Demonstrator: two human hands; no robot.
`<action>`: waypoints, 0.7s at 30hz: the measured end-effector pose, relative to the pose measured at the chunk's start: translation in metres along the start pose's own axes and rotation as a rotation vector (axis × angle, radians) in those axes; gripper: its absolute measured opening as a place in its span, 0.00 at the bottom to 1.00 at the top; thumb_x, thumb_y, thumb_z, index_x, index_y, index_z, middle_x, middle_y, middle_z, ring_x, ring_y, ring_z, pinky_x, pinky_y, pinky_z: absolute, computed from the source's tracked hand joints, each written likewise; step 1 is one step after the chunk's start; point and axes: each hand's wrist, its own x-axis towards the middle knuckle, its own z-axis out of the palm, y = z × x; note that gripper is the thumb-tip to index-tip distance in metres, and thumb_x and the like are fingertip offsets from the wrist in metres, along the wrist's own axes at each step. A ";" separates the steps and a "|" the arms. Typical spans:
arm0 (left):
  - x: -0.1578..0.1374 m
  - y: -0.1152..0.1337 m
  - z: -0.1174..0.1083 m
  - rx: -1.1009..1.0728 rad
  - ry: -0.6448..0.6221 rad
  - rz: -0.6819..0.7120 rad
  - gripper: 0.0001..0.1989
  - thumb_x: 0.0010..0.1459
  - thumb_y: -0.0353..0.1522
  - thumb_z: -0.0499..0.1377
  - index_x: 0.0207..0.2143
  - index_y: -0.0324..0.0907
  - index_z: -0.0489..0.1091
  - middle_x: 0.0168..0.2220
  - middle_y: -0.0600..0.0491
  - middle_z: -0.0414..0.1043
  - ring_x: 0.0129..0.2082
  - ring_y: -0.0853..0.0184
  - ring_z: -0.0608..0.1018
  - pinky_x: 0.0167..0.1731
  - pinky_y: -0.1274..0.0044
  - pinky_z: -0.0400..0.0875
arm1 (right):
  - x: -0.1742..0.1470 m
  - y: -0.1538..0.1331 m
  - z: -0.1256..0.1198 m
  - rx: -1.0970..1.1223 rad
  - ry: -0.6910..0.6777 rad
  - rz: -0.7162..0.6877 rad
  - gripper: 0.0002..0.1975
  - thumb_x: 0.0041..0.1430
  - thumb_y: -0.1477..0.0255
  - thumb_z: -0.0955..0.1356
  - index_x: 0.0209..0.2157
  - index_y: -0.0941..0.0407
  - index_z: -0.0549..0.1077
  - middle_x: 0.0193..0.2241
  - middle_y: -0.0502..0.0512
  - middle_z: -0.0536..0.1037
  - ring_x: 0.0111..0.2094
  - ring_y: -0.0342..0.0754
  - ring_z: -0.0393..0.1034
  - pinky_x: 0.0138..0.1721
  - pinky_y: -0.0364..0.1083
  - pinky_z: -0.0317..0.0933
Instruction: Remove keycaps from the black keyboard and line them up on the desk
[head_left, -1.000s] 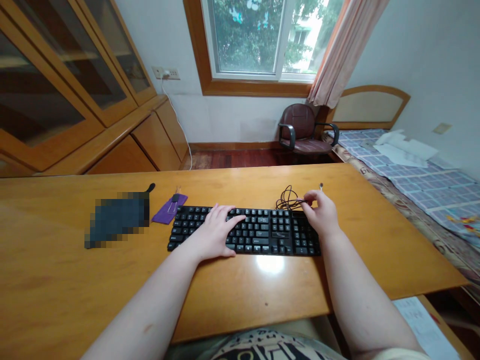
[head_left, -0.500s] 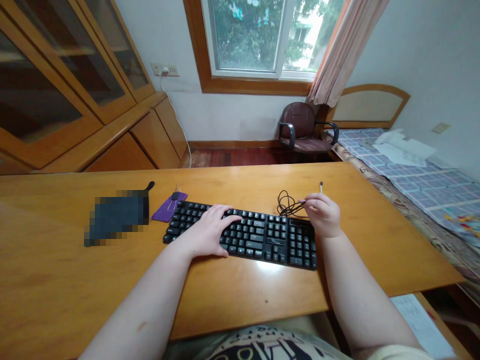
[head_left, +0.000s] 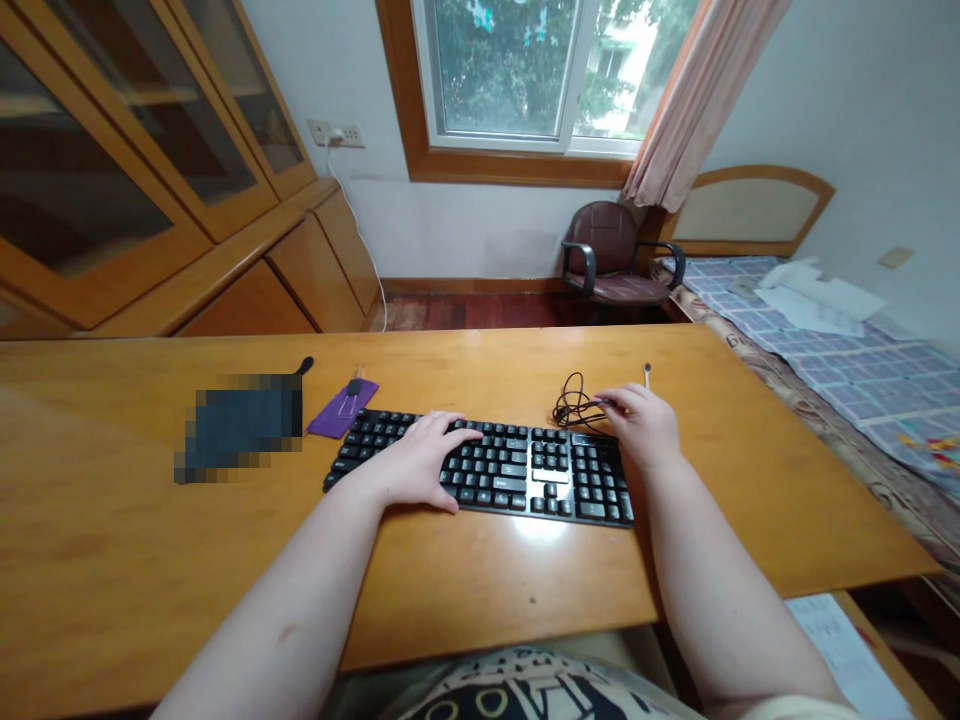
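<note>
A black keyboard (head_left: 499, 470) with a numeric pad lies across the wooden table in front of me. My left hand (head_left: 424, 460) rests on its left half with fingers spread, the thumb near the front edge and the other fingertips toward the back edge. Beyond the keyboard's right end, my right hand (head_left: 646, 425) is closed in a pinch on a thin black cable (head_left: 574, 408). Loose loops of this cable lie just behind the keyboard. What sits deeper inside the right fingers is hidden. A small light-coloured stick with a dark round tip (head_left: 647, 374) shows behind that hand.
A purple pouch (head_left: 341, 410) with a small dark item on it lies behind the keyboard's left end. Farther left is a dark, pixelated object (head_left: 244, 425) with a strap. Beyond the table (head_left: 465, 590) stand an office chair (head_left: 607, 250) and a bed (head_left: 847, 340).
The keyboard's right end has shifted slightly away from me, and glare now shows on its keys. My right fingertips have moved a little left, toward the cable loops. The left hand stays in place.
</note>
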 end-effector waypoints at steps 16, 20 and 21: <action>0.029 0.078 0.005 -0.062 0.040 0.191 0.24 0.55 0.46 0.55 0.54 0.53 0.63 0.64 0.51 0.46 0.64 0.57 0.49 0.60 0.60 0.42 | -0.004 -0.015 0.014 0.218 -0.029 -0.091 0.10 0.54 0.69 0.67 0.22 0.55 0.64 0.26 0.52 0.74 0.28 0.45 0.67 0.30 0.43 0.60; 0.066 0.111 0.033 0.023 0.087 0.064 0.32 0.53 0.42 0.57 0.58 0.41 0.56 0.63 0.42 0.50 0.62 0.54 0.54 0.59 0.58 0.44 | -0.005 -0.016 0.012 0.212 -0.040 -0.180 0.07 0.59 0.70 0.64 0.28 0.54 0.71 0.30 0.53 0.74 0.31 0.45 0.69 0.32 0.43 0.61; 0.075 0.112 0.037 0.032 0.093 0.031 0.32 0.53 0.42 0.57 0.58 0.39 0.55 0.62 0.41 0.52 0.61 0.54 0.55 0.59 0.58 0.44 | -0.006 -0.016 0.012 0.200 -0.050 -0.192 0.07 0.59 0.70 0.64 0.30 0.53 0.74 0.31 0.53 0.74 0.32 0.45 0.69 0.32 0.43 0.61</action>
